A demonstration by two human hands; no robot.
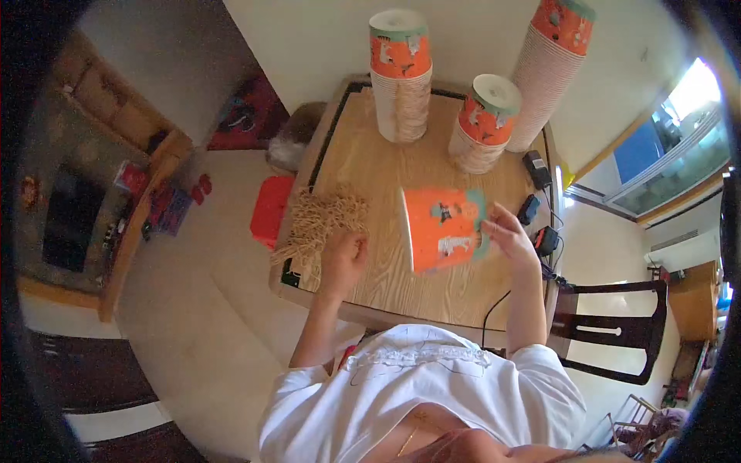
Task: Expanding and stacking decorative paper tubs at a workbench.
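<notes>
1. Nearest the camera, at 6 o'clock, is the person's white short-sleeved top with a lace-trimmed neckline (pixel 421 386); both bare forearms rise from it toward the table.
2. The right hand (pixel 509 238) is just right of centre, at about 3 o'clock. Its fingers are spread and pressed against the base of an orange paper cup with a teal band and small animal prints (pixel 441 228), which it holds tipped on its side above the table, its white rim facing 9 o'clock.
3. The left hand (pixel 343 258) is at about 8 o'clock from the cup, well apart from it. Its fingers are curled together down onto the near edge of a loose heap of thin pale wooden sticks (pixel 320 220); whether they pinch a stick, I cannot tell.
4. The stick heap lies on the left side of the light wood-grain table with a dark border (pixel 432 285), spilling over its 9 o'clock edge.
5. At 12 o'clock stands a tall stack of matching upside-down cups (pixel 400 77). A shorter stack (pixel 485 123) stands at 1 o'clock, and a taller leaning stack (pixel 552 69) just beyond it.
6. Small black electrical adapters with cables (pixel 538 197) lie along the table's 3 o'clock edge.
7. A dark wooden chair (pixel 617 332) stands at 4 o'clock, and a red plastic stool (pixel 270 210) on the floor at 9 o'clock.
</notes>
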